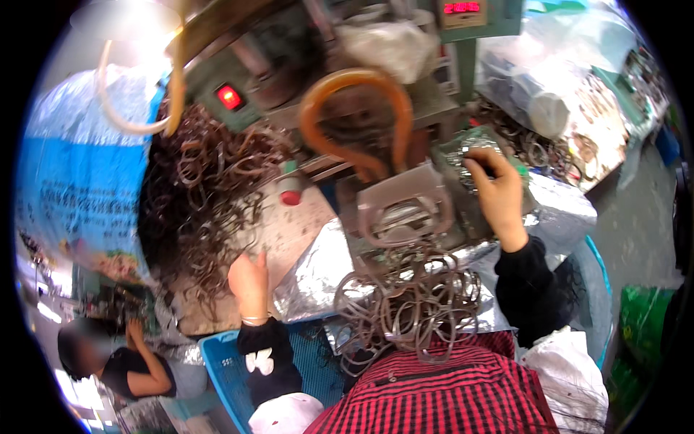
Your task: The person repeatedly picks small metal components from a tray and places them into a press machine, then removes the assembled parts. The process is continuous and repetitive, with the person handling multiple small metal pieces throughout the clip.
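Note:
My right hand (500, 195) is at a foil-wrapped block (470, 153) beside the machine. Its fingers are bent and closed at the tips; what lies between them, if anything, is too small to make out. My left hand (249, 283) is above the pale work surface (307, 224), near a heap of brown curved strips (210, 246). Its thumb points up, and the other fingers are mostly hidden. Between the hands, a grey metal fixture (405, 202) carries a rounded loop. Many grey-brown loops (408, 300) lie tangled on foil, close to my body.
An orange-brown hose (354, 76) curves in front of the machine. A button with a red cap (290, 197) stands left of the fixture. Further left is a blue and white sack (87, 188). A blue basket (220, 358) stands below; a co-worker (137, 369) sits at lower left.

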Demonstrator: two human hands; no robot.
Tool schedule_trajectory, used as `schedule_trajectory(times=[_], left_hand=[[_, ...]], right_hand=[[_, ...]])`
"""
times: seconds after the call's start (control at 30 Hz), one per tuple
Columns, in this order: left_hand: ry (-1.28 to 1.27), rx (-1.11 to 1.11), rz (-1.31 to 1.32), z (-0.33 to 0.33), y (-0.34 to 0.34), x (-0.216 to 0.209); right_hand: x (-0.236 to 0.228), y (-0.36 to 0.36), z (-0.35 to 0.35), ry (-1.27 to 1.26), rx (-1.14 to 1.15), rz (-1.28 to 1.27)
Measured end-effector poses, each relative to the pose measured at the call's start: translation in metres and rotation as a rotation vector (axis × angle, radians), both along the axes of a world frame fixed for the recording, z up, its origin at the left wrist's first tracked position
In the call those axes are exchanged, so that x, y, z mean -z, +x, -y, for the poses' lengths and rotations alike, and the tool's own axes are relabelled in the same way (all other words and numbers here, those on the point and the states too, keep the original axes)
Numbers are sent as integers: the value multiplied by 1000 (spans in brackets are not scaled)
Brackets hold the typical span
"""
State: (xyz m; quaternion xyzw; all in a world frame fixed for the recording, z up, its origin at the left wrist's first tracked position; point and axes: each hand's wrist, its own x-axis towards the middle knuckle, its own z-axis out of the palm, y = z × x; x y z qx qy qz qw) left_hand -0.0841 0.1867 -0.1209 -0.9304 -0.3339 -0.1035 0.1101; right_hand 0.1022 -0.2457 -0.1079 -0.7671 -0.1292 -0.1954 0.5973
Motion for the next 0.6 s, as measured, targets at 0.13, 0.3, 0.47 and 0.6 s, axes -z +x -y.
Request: schedule_trajectory(times=[0.13,0.3,0.47,0.6], left_hand=[[-50,-267,253,0,14,49],[-153,-282,241,2,23,45],[-45,-316,386,-23,15,68],[25,-340,275,-20,13,38]], right_hand=[[9,-19,26,-64,153,-26],[15,-54,84,-135,347,-11],[-25,-63,41,-89,22,72],[-67,-39,-16,-79,-246,328]])
